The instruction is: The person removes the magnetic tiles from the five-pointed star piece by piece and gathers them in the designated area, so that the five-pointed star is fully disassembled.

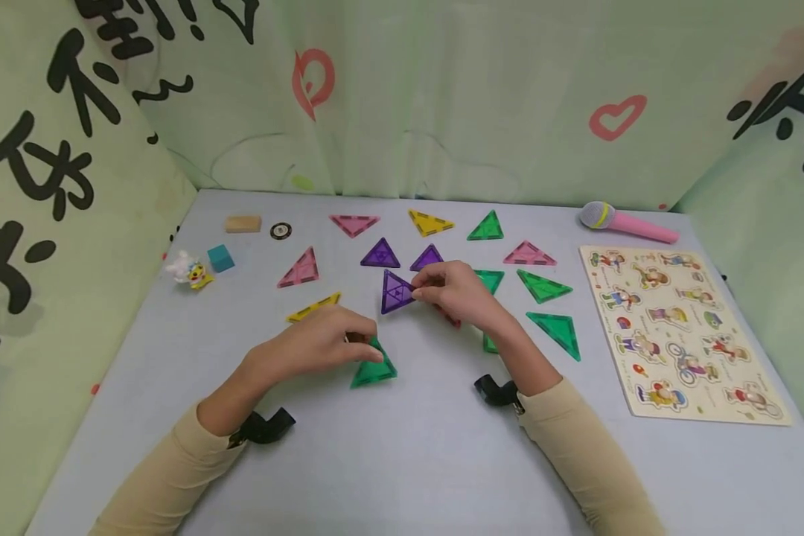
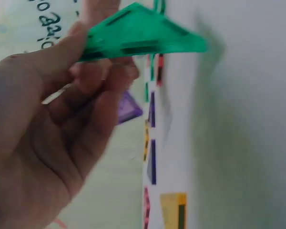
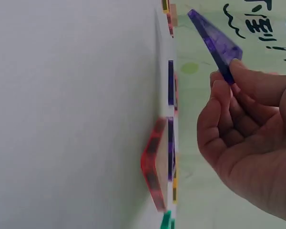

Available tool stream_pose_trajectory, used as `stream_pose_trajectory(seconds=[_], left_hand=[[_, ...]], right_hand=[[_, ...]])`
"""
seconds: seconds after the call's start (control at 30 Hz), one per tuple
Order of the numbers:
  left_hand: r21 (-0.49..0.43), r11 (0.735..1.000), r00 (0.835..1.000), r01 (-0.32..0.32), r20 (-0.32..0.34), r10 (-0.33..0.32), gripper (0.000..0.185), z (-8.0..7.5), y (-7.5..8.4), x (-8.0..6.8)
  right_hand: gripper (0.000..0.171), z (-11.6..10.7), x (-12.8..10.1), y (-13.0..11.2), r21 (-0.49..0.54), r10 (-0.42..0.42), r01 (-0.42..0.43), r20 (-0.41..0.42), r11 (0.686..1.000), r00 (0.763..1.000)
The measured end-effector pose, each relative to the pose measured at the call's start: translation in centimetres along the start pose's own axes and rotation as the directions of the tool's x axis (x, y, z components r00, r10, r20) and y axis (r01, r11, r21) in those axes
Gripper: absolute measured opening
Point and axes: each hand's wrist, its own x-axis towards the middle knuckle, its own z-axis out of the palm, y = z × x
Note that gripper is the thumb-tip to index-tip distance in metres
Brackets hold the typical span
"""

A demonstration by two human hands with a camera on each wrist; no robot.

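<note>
My left hand (image 1: pixel 324 339) pinches a green triangular magnetic tile (image 1: pixel 375 366) by its edge, thumb on one face. In the left wrist view that green tile (image 2: pixel 145 34) is lifted off the table. Between thumb and fingertips, my right hand (image 1: pixel 457 292) holds a purple triangular tile (image 1: pixel 395 292) by one corner; the right wrist view shows this purple tile (image 3: pixel 217 43) raised in the air. Just beyond it lie two more purple triangles (image 1: pixel 380 254). A red tile (image 1: pixel 450 318) sits partly hidden beneath the right hand, and a yellow tile (image 1: pixel 313 306) lies behind the left hand.
Pink (image 1: pixel 299 268), yellow (image 1: pixel 431 222) and green tiles (image 1: pixel 554 333) are spread over the table. At the right are a picture puzzle board (image 1: pixel 683 335) and a pink microphone (image 1: pixel 630 222). A wooden block (image 1: pixel 243 223), blue cube (image 1: pixel 220 257) and small toy figure (image 1: pixel 190 272) stand at the left.
</note>
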Motion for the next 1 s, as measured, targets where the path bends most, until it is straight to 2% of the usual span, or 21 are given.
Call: stream_pose_trajectory(seconds=[0.1, 0.2, 0.33, 0.53, 0.7, 0.83, 0.93, 1.0], left_hand=[[-0.02, 0.994, 0.991, 0.108, 0.084, -0.106, 0.035, -0.8, -0.7, -0.4], [0.036, 0.972, 0.961, 0.233, 0.144, -0.236, 0.038, -1.3, -1.4, -0.9], [0.152, 0.932, 0.929, 0.328, 0.127, -0.347, 0.04, -1.4, -1.9, -1.2], [0.247, 0.903, 0.922, 0.352, 0.072, -0.38, 0.045, -0.3, -2.0, -0.9], [0.259, 0.897, 0.921, 0.358, 0.059, -0.385, 0.045, 0.2, -1.7, -0.6], [0.277, 0.894, 0.927, 0.352, 0.031, -0.375, 0.038, 0.0, -1.9, -0.9], [0.269, 0.893, 0.93, 0.361, -0.035, -0.366, 0.031, -0.6, -2.3, -1.3], [0.254, 0.889, 0.924, 0.381, -0.108, -0.366, 0.026, -1.1, -2.7, -1.5]], right_hand=[[0.017, 0.6, 1.4, -0.1, -0.045, 0.039, -0.04, -0.02, 0.998, 0.999], [0.017, 1.2, 2.3, -0.2, -0.159, 0.063, -0.068, -0.033, 0.985, 0.997], [0.017, 1.6, 2.3, -0.8, -0.276, 0.05, -0.058, -0.036, 0.959, 0.998], [0.022, 0.8, 1.2, -1.1, -0.237, 0.002, 0.0, 0.008, 0.971, 1.0], [0.023, -0.5, -0.2, -0.4, -0.185, -0.007, 0.012, 0.031, 0.983, 1.0], [0.026, -2.0, -1.5, 0.1, -0.141, -0.004, 0.006, 0.013, 0.99, 1.0], [0.028, -3.4, -2.7, 0.5, -0.14, -0.02, 0.015, -0.033, 0.99, 0.999], [0.03, -4.3, -3.6, 0.9, -0.15, -0.031, 0.019, -0.084, 0.989, 0.996]])
